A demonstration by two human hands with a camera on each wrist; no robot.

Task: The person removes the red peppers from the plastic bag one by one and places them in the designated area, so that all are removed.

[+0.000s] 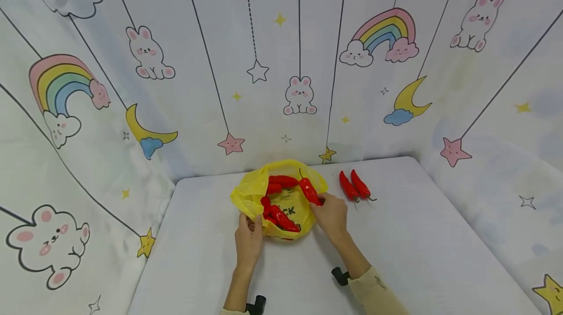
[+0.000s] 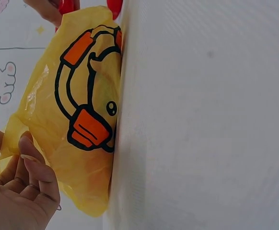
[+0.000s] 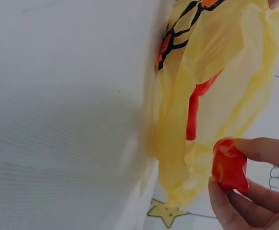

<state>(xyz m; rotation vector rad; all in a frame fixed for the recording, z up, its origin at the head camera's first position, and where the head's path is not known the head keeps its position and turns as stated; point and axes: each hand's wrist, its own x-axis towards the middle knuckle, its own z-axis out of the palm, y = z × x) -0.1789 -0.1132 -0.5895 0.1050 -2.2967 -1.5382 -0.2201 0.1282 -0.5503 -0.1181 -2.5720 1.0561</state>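
Observation:
A yellow plastic bag (image 1: 246,190) lies on the white table with its mouth open, several red chili peppers (image 1: 283,219) inside it. My left hand (image 1: 248,244) pinches the bag's near-left rim; in the left wrist view, the thumb and fingers of that hand (image 2: 24,196) hold the thin plastic (image 2: 77,172). At the right side of the mouth, my right hand (image 1: 332,214) grips one red chili pepper (image 1: 309,191), stem end pointing away. The right wrist view shows this pepper (image 3: 228,165) between thumb and fingers, with another pepper (image 3: 192,115) inside the bag behind.
Two more red chili peppers (image 1: 360,184) lie side by side on the table, right of the bag. A white cloth (image 1: 299,134) printed with rabbits, stars and rainbows surrounds the white table (image 1: 198,246) at the back and both sides.

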